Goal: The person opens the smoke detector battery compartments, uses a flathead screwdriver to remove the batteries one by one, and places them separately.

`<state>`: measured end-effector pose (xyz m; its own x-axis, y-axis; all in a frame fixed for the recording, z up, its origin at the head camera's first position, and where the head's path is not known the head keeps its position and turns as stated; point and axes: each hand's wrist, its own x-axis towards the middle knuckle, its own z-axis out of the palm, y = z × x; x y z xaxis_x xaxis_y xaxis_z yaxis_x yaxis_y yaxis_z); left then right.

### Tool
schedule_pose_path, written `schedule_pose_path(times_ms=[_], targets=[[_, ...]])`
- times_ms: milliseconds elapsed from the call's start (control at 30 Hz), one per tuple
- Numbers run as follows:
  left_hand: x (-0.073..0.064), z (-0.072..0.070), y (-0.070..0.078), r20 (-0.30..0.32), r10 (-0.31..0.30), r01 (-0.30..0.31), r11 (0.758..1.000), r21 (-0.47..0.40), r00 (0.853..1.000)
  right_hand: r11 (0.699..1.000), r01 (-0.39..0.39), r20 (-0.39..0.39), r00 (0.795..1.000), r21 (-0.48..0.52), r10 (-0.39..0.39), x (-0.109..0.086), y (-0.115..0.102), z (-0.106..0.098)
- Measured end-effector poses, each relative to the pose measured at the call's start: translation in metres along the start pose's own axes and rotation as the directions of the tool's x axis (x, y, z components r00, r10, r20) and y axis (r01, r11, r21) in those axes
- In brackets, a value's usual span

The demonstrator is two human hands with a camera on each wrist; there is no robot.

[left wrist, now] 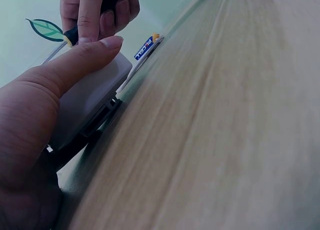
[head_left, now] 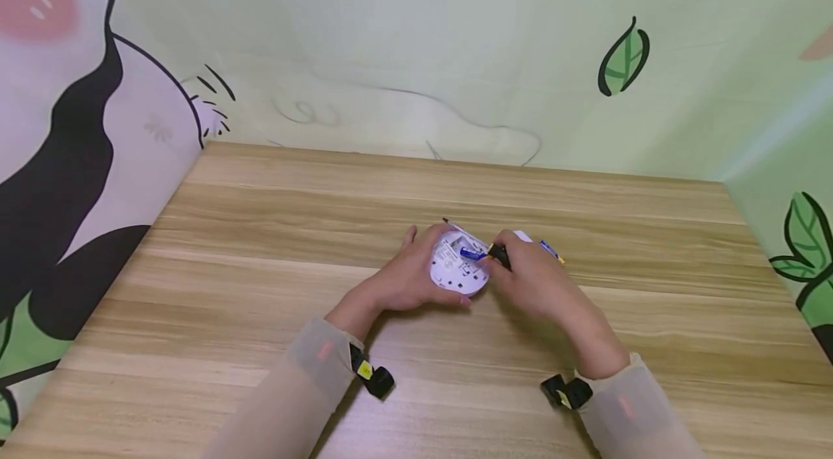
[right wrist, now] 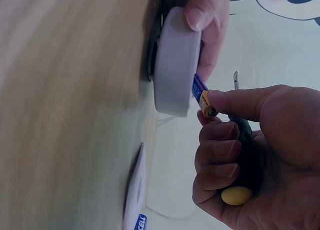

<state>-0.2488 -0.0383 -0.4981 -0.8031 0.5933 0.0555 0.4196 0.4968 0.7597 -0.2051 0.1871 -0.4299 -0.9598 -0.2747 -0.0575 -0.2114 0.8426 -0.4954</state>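
Note:
My left hand [head_left: 413,275] grips a round white plastic device [head_left: 449,277] by its rim, thumb on the near edge. Its face with printed labels and small dark slots is turned up. Between thumb and forefinger, my right hand [head_left: 534,278] pinches a blue and yellow battery [right wrist: 201,94], its blue end at the device's face. The other fingers of that hand wrap a screwdriver [right wrist: 245,162] with a dark, yellow-ended handle; its shaft points away over the device. How far the battery sits in the device is hard to tell.
Just beyond my right hand lie a thin white plate [right wrist: 134,192] and a second blue and yellow battery [left wrist: 146,46]. The wood-grain table [head_left: 260,228] meets a printed cloth backdrop [head_left: 390,47] at the back and sides. Dark parts show under the device's edge.

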Motion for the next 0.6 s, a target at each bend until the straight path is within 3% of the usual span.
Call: schedule_pose_path(times_ms=[267, 600], targets=[[-0.001, 0.0, 0.0, 0.003, -0.018, 0.019, 0.999, -0.026, 1.0, 0.999, -0.012, -0.024, 1.0, 0.05, 0.013, -0.002, 0.007, -0.018], [-0.001, 0.0, 0.001, 0.01, -0.052, 0.052, 0.998, -0.032, 0.999, 0.994, -0.062, -0.015, 0.998, 0.091, 0.064, -0.005, 0.032, -0.039]])
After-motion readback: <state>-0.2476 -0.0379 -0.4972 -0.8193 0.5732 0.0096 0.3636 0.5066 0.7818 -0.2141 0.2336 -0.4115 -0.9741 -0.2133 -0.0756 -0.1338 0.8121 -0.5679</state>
